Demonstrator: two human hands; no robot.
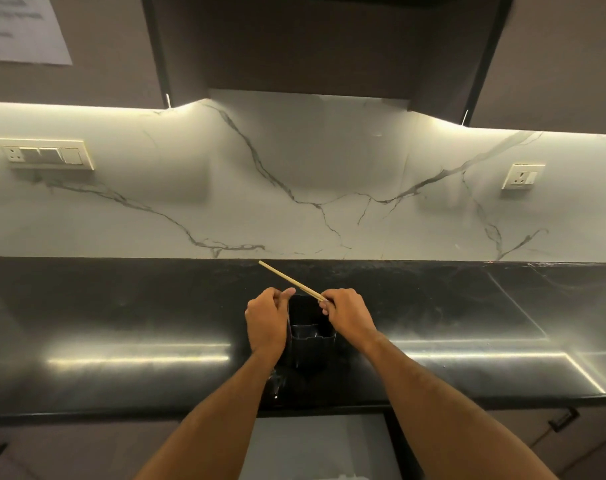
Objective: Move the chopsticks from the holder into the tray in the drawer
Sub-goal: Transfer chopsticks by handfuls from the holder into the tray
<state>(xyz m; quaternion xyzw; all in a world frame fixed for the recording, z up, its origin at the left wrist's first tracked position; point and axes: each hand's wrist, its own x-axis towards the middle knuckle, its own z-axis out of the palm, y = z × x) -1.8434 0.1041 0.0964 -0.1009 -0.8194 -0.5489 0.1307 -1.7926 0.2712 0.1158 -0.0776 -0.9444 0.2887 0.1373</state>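
Note:
A black holder [310,336] stands on the dark countertop [121,306] in the middle of the view. My right hand [346,315] pinches light wooden chopsticks [287,278] at their near end; they slant up and to the left over the holder's far rim. My left hand [267,318] has its fingers curled around the holder's left rim. Below the counter edge, an open drawer [315,445] with a pale interior shows between my forearms; I cannot make out its tray.
A white marble backsplash [294,188] rises behind the counter, with socket plates at the left [45,154] and right [523,176]. A dark hood [329,46] and cabinets hang overhead. Cabinet handles [564,419] sit below the counter edge on the right.

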